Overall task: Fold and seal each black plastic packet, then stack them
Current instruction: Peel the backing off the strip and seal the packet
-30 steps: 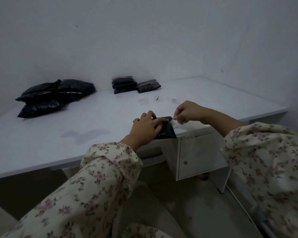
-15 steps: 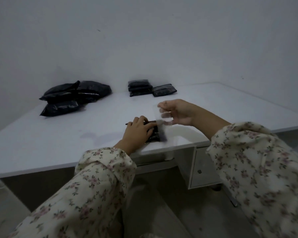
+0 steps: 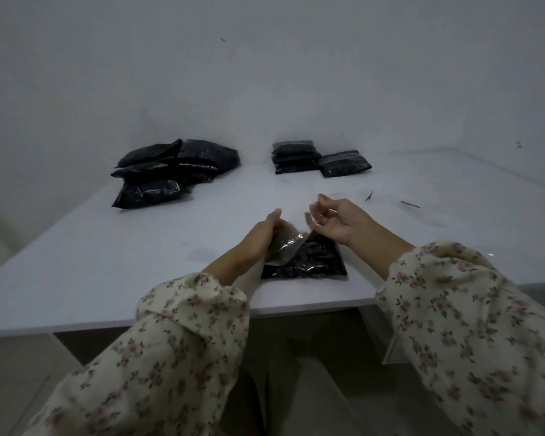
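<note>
A black plastic packet point(image 3: 315, 261) lies flat on the white table point(image 3: 107, 262), close to its front edge. A clear flap point(image 3: 285, 245) rises from the packet's left side. My left hand point(image 3: 257, 239) grips that flap at its left edge, thumb pointing up. My right hand point(image 3: 335, 221) hovers just above the packet's far right, palm up with curled fingers, and its fingertips seem to pinch the flap's upper edge. The thin film between the hands is hard to make out.
A loose pile of larger black packets point(image 3: 170, 171) sits at the back left. Folded packets stand stacked at the back middle point(image 3: 294, 157), with another point(image 3: 345, 163) beside them. Small dark scraps point(image 3: 409, 204) lie right of my hands. A wall bounds the table's far side.
My left hand has come off the top of the packet and now lifts its clear flap. My right hand moved in toward the flap. The packet lies more exposed.
</note>
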A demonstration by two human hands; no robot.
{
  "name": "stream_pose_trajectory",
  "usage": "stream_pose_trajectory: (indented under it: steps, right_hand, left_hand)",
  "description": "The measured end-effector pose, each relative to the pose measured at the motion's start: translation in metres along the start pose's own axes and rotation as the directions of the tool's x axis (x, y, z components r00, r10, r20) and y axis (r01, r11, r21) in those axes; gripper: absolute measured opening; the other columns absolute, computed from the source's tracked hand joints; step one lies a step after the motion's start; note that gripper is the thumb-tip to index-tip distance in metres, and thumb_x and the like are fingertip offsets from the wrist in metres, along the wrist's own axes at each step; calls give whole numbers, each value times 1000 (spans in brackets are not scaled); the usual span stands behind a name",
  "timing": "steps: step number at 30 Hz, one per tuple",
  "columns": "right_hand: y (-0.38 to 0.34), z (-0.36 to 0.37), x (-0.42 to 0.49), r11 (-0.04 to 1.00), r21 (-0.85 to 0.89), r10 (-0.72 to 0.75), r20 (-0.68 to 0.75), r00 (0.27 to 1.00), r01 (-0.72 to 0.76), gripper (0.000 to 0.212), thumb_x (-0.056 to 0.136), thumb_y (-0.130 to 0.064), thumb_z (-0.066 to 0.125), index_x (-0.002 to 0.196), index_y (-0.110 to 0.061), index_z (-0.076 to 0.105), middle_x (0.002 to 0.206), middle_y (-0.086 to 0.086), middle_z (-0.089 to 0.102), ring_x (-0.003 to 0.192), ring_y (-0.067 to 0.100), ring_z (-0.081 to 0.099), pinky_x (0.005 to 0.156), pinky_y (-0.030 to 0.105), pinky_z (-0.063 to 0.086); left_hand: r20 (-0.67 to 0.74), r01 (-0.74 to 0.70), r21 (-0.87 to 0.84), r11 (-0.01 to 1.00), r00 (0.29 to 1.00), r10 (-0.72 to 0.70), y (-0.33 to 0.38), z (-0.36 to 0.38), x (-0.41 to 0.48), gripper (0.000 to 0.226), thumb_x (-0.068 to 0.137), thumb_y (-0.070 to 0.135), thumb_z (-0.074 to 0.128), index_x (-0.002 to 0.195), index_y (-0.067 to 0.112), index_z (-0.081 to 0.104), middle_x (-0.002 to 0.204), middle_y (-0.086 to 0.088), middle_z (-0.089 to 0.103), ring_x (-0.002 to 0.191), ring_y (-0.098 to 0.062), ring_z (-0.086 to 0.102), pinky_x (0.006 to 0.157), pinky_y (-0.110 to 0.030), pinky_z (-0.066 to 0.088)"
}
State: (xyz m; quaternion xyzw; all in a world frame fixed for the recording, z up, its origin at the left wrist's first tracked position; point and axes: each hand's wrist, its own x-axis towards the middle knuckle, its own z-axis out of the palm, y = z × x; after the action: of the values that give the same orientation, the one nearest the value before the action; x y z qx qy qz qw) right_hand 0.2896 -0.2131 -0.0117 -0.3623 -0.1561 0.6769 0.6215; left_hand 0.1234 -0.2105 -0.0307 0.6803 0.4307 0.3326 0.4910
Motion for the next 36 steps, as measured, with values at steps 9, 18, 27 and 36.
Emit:
stream_pose_trajectory:
  steps: [9,18,27,36]
  right_hand:
    - [3,-16,4,998,-5,-64,-104,993,64,12,90,8,52,92,-4,51,84,11,56,78,21,62,56,40,59]
    - [2,-34,-24,908,-415,-128,-139,982,59,16,84,6,63,98,1,57,84,13,67,72,22,70,67,27,60]
    - [-7,-42,-39,866,-499,-89,-144,986,5,18,84,-6,68,100,1,63,88,14,68,75,20,71,67,26,60]
    - [-11,-29,-34,694,-712,-44,-184,982,-102,37,71,-25,80,96,-2,65,80,9,64,69,17,62,59,25,55]
  left_hand:
    - [145,-13,122,992,989,-5,-6,-21,13,18,93,13,55,75,11,58,67,2,55,61,-6,50,64,-16,41]
    - [363,55,112,992,927,-92,1,-38,25,13,92,-1,47,82,-4,55,85,-14,62,69,-10,56,62,-15,43]
    - [512,84,96,992,851,-121,7,-43,34,42,93,-5,42,65,12,68,76,6,69,67,3,61,62,-7,44]
    - [522,137,64,989,840,-150,6,-49,36,11,81,10,59,72,6,56,90,-10,64,85,-15,58,74,-18,48]
